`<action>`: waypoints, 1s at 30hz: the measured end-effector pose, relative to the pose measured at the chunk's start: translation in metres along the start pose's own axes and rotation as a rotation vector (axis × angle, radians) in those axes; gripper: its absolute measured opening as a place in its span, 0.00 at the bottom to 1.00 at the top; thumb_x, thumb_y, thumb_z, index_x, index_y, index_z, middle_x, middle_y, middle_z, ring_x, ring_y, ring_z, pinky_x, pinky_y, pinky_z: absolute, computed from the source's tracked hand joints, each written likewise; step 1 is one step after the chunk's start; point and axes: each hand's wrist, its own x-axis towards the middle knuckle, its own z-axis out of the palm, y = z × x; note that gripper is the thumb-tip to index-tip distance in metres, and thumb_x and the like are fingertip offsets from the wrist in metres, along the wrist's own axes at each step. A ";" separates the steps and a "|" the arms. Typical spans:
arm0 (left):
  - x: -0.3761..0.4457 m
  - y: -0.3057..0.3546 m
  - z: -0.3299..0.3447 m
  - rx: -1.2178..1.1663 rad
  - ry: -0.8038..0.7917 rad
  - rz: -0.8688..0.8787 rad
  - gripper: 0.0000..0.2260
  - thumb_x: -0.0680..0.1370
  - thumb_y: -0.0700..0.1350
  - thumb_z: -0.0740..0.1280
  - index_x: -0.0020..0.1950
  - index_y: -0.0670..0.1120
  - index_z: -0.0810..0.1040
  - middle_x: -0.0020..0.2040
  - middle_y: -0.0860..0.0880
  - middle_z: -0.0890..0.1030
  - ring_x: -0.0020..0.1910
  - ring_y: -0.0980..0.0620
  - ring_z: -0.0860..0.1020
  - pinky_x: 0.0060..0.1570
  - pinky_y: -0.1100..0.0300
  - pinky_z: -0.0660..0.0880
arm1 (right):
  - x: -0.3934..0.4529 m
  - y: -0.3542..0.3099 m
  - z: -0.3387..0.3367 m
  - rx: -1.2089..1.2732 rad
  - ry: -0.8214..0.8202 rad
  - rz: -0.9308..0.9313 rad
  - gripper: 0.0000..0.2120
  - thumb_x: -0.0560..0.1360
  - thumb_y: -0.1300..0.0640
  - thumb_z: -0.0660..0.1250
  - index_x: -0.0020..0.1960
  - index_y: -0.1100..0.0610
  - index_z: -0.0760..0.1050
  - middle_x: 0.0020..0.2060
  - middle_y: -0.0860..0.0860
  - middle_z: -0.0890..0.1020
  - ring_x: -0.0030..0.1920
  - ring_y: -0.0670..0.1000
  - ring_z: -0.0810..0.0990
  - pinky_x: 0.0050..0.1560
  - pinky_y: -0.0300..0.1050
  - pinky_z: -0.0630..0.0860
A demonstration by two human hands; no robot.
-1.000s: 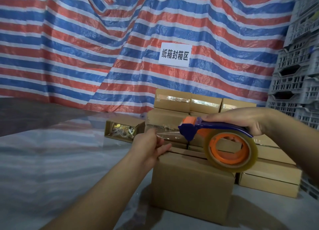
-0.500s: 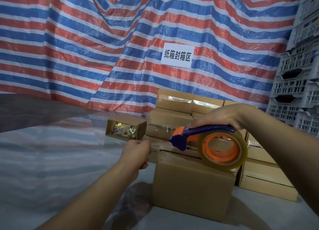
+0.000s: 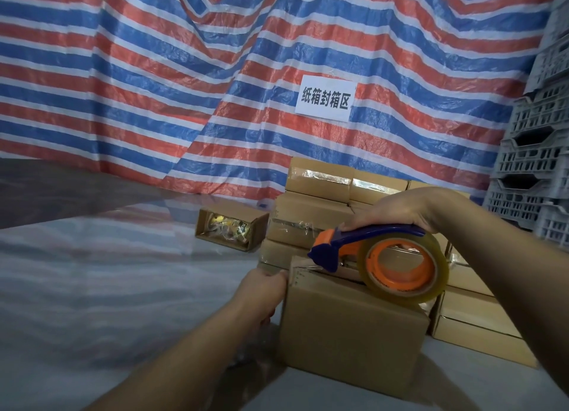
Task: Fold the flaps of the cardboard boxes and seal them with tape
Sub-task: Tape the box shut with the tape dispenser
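A closed cardboard box (image 3: 348, 339) stands on the table in front of me. My right hand (image 3: 397, 210) grips the blue handle of a tape dispenser (image 3: 369, 241) holding a clear tape roll (image 3: 406, 269) on an orange core, which rests on the box's top. A strip of clear tape runs from the dispenser's blue head to the box's left top edge. My left hand (image 3: 261, 290) presses the tape's end against the box's left side, its fingers partly hidden from view.
Behind the box stands a stack of taped cardboard boxes (image 3: 320, 182). An open box (image 3: 231, 229) with shiny contents lies on its side to the left. Grey plastic crates (image 3: 535, 164) are stacked at the right. A striped tarp (image 3: 154, 71) hangs behind the table (image 3: 92, 287).
Both hands came down with the stretched tape. The left hand brought the tape's end from mid-air to the box's left side, and the dispenser lowered onto the box top.
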 end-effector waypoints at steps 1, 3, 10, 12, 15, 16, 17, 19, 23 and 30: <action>0.001 -0.001 0.001 0.005 -0.006 -0.012 0.12 0.82 0.54 0.61 0.46 0.46 0.73 0.34 0.48 0.69 0.29 0.53 0.66 0.26 0.64 0.64 | 0.000 0.001 0.000 0.014 -0.007 0.000 0.24 0.77 0.38 0.66 0.58 0.59 0.76 0.38 0.53 0.83 0.33 0.48 0.81 0.39 0.40 0.77; 0.001 -0.001 0.003 -0.001 -0.014 -0.032 0.13 0.82 0.55 0.59 0.46 0.47 0.73 0.35 0.48 0.69 0.29 0.53 0.66 0.26 0.64 0.64 | -0.001 0.002 0.001 0.044 -0.002 0.001 0.24 0.76 0.39 0.66 0.59 0.58 0.76 0.38 0.53 0.84 0.34 0.48 0.82 0.38 0.40 0.78; 0.000 -0.007 -0.010 0.194 0.002 0.053 0.10 0.83 0.54 0.57 0.47 0.50 0.70 0.39 0.47 0.74 0.32 0.54 0.71 0.28 0.61 0.66 | -0.004 0.001 0.002 0.073 -0.010 0.002 0.23 0.77 0.39 0.66 0.59 0.58 0.75 0.37 0.53 0.83 0.33 0.48 0.81 0.39 0.39 0.77; 0.002 0.000 -0.014 0.141 0.082 0.173 0.11 0.84 0.51 0.55 0.46 0.52 0.73 0.35 0.50 0.72 0.32 0.55 0.69 0.30 0.61 0.65 | -0.005 0.001 0.002 0.075 0.000 -0.004 0.22 0.77 0.40 0.66 0.58 0.58 0.76 0.37 0.53 0.83 0.33 0.48 0.81 0.39 0.39 0.77; -0.004 0.024 -0.010 0.140 0.030 0.205 0.15 0.83 0.55 0.55 0.40 0.52 0.72 0.32 0.52 0.70 0.30 0.56 0.68 0.28 0.62 0.63 | -0.006 0.001 0.003 0.093 -0.008 -0.007 0.22 0.77 0.41 0.66 0.57 0.59 0.76 0.35 0.52 0.84 0.31 0.47 0.81 0.35 0.38 0.78; -0.008 0.029 -0.007 0.186 -0.016 0.185 0.16 0.83 0.56 0.55 0.39 0.51 0.73 0.32 0.52 0.69 0.29 0.56 0.67 0.27 0.64 0.63 | -0.006 0.001 0.003 0.099 -0.011 -0.007 0.22 0.78 0.41 0.66 0.57 0.59 0.76 0.35 0.52 0.84 0.31 0.47 0.81 0.34 0.37 0.78; -0.010 0.031 -0.005 0.222 -0.054 0.159 0.17 0.82 0.58 0.56 0.39 0.50 0.73 0.31 0.52 0.69 0.28 0.56 0.67 0.24 0.66 0.63 | -0.006 0.001 0.003 0.100 -0.012 -0.008 0.21 0.78 0.41 0.66 0.57 0.59 0.76 0.35 0.52 0.84 0.30 0.47 0.82 0.33 0.37 0.78; -0.013 0.031 -0.004 0.230 -0.118 0.111 0.17 0.80 0.60 0.59 0.39 0.50 0.73 0.31 0.53 0.69 0.27 0.56 0.65 0.21 0.69 0.61 | -0.006 0.001 0.002 0.087 -0.008 -0.012 0.21 0.77 0.41 0.66 0.57 0.59 0.76 0.35 0.52 0.84 0.31 0.47 0.82 0.33 0.37 0.79; -0.012 0.032 -0.007 0.251 -0.146 0.086 0.16 0.81 0.59 0.59 0.40 0.50 0.72 0.32 0.52 0.67 0.27 0.56 0.63 0.22 0.67 0.60 | -0.003 -0.001 0.001 0.047 0.011 0.003 0.23 0.75 0.39 0.69 0.55 0.59 0.78 0.37 0.53 0.85 0.33 0.48 0.83 0.35 0.38 0.80; -0.011 0.035 -0.002 0.346 -0.126 0.085 0.17 0.82 0.60 0.56 0.45 0.49 0.74 0.33 0.51 0.67 0.28 0.55 0.64 0.25 0.64 0.60 | -0.006 0.007 -0.007 -0.005 0.021 -0.013 0.25 0.72 0.36 0.70 0.53 0.58 0.80 0.37 0.52 0.85 0.33 0.47 0.83 0.35 0.38 0.79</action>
